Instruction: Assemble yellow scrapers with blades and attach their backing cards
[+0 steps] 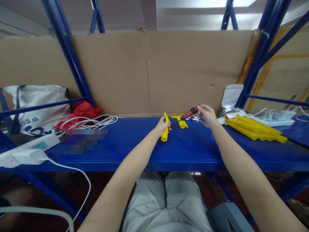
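My left hand [161, 127] is closed around a yellow plastic tube [164, 135], which stands tilted over the blue tabletop with its open end toward me. In my right hand [206, 114] is a screwdriver [190, 113] with a red and black handle, gripped near the handle's end. Its dark shaft slants down to the left and its tip reaches the tube beside my left fingers. Whether the tip is inside the tube or only touching it, I cannot tell. Behind the shaft lie other yellow plastic pieces [182, 124] on the table.
Several yellow tubes [256, 129] lie piled at the right, near a silver pouch [231, 96] and a white power strip [275, 120]. Coiled white cable [101, 121], a red bag [83, 111] and another power strip [31, 149] occupy the left. Cardboard [149, 71] stands along the back.
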Available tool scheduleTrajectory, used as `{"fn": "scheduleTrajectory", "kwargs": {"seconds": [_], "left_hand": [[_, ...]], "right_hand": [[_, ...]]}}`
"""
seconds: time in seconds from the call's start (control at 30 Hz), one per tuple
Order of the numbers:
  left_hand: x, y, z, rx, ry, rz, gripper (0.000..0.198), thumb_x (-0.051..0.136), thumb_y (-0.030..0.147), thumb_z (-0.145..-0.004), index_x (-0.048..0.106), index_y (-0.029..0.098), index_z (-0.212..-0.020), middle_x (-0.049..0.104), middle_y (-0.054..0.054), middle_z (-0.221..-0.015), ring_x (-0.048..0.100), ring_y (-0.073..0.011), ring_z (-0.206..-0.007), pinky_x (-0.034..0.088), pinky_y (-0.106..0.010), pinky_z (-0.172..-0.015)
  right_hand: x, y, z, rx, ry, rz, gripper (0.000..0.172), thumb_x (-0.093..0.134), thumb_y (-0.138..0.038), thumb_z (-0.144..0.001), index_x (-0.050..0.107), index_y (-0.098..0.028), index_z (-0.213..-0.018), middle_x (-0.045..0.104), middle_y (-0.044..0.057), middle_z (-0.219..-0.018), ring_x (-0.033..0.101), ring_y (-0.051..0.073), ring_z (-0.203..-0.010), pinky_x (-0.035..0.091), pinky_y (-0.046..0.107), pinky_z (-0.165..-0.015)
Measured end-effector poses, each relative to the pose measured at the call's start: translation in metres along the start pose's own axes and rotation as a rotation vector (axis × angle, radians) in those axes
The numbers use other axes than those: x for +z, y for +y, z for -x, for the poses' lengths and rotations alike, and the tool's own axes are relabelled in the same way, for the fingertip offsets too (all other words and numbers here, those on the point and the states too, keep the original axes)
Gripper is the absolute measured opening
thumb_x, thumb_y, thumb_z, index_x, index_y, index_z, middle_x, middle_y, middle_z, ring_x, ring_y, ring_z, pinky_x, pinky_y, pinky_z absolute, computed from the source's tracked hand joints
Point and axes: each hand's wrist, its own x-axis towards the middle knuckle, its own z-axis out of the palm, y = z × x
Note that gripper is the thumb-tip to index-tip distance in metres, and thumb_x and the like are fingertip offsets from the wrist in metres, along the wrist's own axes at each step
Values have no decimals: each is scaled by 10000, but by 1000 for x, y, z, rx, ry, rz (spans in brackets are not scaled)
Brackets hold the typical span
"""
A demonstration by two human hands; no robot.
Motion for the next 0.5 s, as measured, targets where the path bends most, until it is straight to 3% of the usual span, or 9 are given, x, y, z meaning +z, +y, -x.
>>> {"fn": "scheduleTrajectory", "kwargs": {"seconds": [0.3, 0.5], "left_hand": [[0, 0, -1, -10, 0, -1, 841, 496, -39, -694, 227, 265, -1431, 644, -87, -1034, 563, -72, -467, 433, -201, -453], [0, -1, 0, -11, 5, 8, 834, 500, -35, -693, 247, 275, -1425, 646, -68, -1016, 548, -61, -448, 418, -186, -428]], "right_hand": [[2, -5, 3, 149, -18, 119, 210, 617, -300, -802, 482, -173, -703, 483, -48, -477, 457, 69, -415, 387, 179, -434], [-2, -9, 5, 397, 50, 308, 162, 492, -219, -811, 452, -176, -660, 388, -50, -400, 316, 68, -325, 235, 201, -342]]}}
